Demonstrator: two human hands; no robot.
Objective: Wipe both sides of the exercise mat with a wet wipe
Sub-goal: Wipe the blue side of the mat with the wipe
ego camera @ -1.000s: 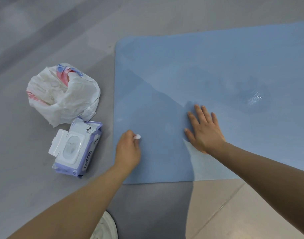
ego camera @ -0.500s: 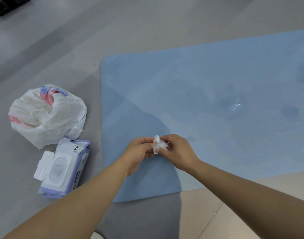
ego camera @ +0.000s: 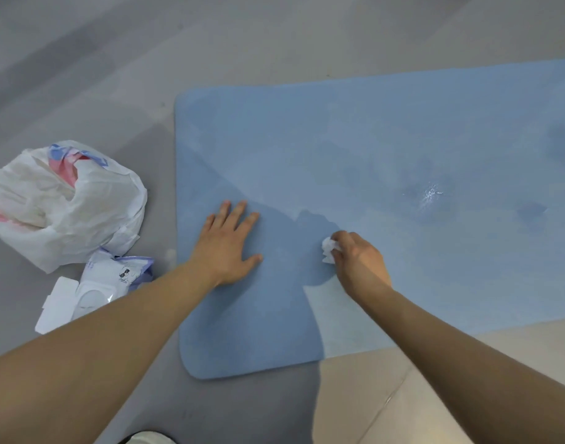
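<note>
Your left hand [ego camera: 228,248] lies flat, fingers spread, on the blue exercise mat [ego camera: 371,149]. Your right hand [ego camera: 359,262] grips a crumpled wet wipe [ego camera: 328,249], pressing it onto the mat.

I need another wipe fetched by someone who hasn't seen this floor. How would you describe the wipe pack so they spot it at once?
Start at the blue exercise mat and look to the floor left of its near corner. There, in front of the crumpled white plastic bag, lies the wet wipe pack, partly hidden by the left forearm. It is flat and lilac-edged, with a white flip lid standing open.
</note>
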